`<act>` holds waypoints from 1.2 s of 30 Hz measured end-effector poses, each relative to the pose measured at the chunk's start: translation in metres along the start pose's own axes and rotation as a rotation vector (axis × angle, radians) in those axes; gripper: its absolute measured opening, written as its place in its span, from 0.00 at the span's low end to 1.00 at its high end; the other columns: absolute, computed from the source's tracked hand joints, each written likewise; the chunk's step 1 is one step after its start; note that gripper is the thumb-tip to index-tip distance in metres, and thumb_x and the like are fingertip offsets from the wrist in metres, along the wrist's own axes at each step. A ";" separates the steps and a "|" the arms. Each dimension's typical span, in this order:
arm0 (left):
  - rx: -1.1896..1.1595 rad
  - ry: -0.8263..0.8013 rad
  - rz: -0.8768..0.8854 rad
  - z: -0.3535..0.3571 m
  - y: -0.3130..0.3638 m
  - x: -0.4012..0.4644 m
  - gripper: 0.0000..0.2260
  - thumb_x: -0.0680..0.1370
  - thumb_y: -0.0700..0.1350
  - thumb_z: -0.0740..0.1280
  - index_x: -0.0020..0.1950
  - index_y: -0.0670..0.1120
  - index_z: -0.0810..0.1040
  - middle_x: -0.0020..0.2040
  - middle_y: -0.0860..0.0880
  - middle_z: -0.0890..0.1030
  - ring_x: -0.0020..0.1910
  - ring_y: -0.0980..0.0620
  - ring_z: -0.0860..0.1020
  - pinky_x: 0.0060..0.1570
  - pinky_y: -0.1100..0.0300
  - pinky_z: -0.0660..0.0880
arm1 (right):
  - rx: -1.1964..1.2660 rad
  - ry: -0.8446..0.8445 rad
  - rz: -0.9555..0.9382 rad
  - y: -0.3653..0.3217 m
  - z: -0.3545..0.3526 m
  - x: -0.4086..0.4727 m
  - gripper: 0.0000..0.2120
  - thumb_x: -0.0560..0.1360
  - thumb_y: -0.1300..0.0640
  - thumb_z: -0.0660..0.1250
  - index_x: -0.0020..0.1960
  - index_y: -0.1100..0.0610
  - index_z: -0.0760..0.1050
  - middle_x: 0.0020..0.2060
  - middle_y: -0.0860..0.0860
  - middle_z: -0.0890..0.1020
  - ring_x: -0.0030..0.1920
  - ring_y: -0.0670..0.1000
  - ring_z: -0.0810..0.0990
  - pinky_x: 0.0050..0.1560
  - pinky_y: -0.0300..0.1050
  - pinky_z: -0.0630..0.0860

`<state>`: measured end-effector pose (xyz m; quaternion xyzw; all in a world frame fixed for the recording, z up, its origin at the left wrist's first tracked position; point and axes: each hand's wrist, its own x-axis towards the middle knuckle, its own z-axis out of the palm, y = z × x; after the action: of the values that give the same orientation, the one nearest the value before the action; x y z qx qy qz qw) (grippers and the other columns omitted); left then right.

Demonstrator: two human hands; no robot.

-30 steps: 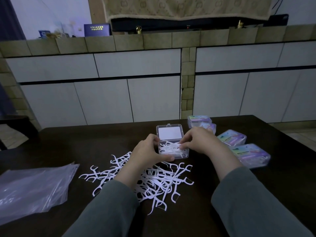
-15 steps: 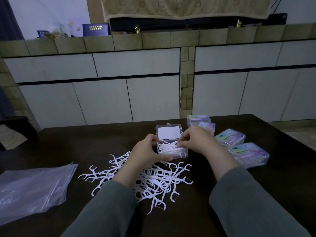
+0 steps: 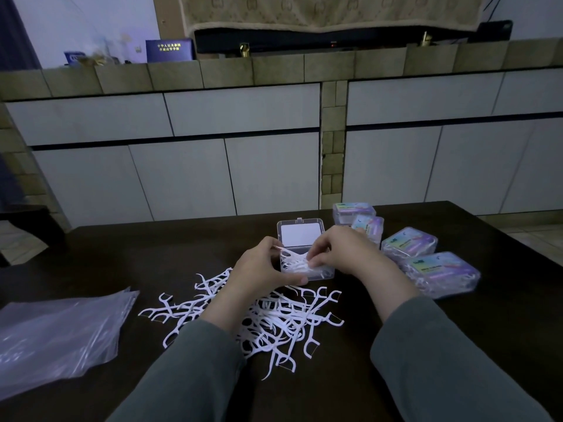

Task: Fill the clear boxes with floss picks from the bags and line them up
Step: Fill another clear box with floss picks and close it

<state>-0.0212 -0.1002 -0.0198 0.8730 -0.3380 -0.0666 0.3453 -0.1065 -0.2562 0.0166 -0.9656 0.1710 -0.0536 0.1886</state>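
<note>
Step in hand: I judge this to be the filling step, with a bundle of floss picks [image 3: 297, 264] being settled into the open box [image 3: 323, 274].
Landmark: I take the open box as my reference; its lid [image 3: 300, 234] stands tipped back on the far side.
Left hand [image 3: 265, 269]: I see it cupped against the near-left side of the open box, thumb laid along the near wall, fingertips pinching the ends of the picks at the left rim.
Right hand [image 3: 341, 251]: I see it curled over the right half of the open box, fingertips pressed down on the picks inside.
Loose picks [image 3: 274, 321]: a tangled heap on the table [image 3: 457, 330], just near of the open box and partly under my left wrist.
Filled boxes [image 3: 438, 274]: four shut, in a row right of the open box, running far to near.
Empty bags [image 3: 58, 333]: a flat stack well left of the open box.
Next move, as I judge: press the picks flat below the rim, then take another handful from the heap; the tangled hooks may drag neighbours along.
</note>
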 end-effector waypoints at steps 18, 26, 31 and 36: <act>-0.034 -0.002 -0.003 -0.001 -0.001 -0.001 0.34 0.62 0.56 0.80 0.64 0.53 0.69 0.60 0.56 0.79 0.53 0.59 0.76 0.46 0.66 0.73 | -0.105 0.090 0.012 0.002 -0.002 0.004 0.06 0.75 0.50 0.69 0.51 0.45 0.83 0.49 0.43 0.83 0.54 0.48 0.77 0.64 0.54 0.68; -0.021 -0.002 -0.005 0.000 -0.001 0.001 0.35 0.62 0.58 0.80 0.64 0.54 0.69 0.61 0.56 0.78 0.57 0.57 0.76 0.54 0.59 0.76 | -0.103 0.217 -0.137 -0.010 0.014 0.003 0.08 0.77 0.45 0.66 0.53 0.43 0.82 0.54 0.42 0.82 0.56 0.47 0.74 0.63 0.51 0.62; -0.029 -0.004 -0.006 0.000 -0.002 0.000 0.34 0.62 0.57 0.80 0.63 0.54 0.69 0.61 0.55 0.78 0.57 0.58 0.75 0.50 0.63 0.73 | -0.082 0.238 -0.120 -0.013 0.012 0.003 0.09 0.78 0.46 0.65 0.54 0.44 0.81 0.54 0.42 0.82 0.55 0.46 0.75 0.64 0.51 0.61; -0.032 -0.011 -0.011 -0.001 -0.001 0.000 0.33 0.63 0.56 0.80 0.63 0.54 0.69 0.62 0.55 0.78 0.58 0.57 0.75 0.48 0.65 0.71 | 0.079 0.041 0.018 0.008 -0.019 -0.006 0.07 0.73 0.50 0.72 0.50 0.46 0.82 0.49 0.43 0.83 0.51 0.44 0.77 0.61 0.50 0.73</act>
<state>-0.0205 -0.0994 -0.0194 0.8689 -0.3341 -0.0787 0.3568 -0.1174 -0.2678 0.0310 -0.9545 0.1814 -0.0784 0.2234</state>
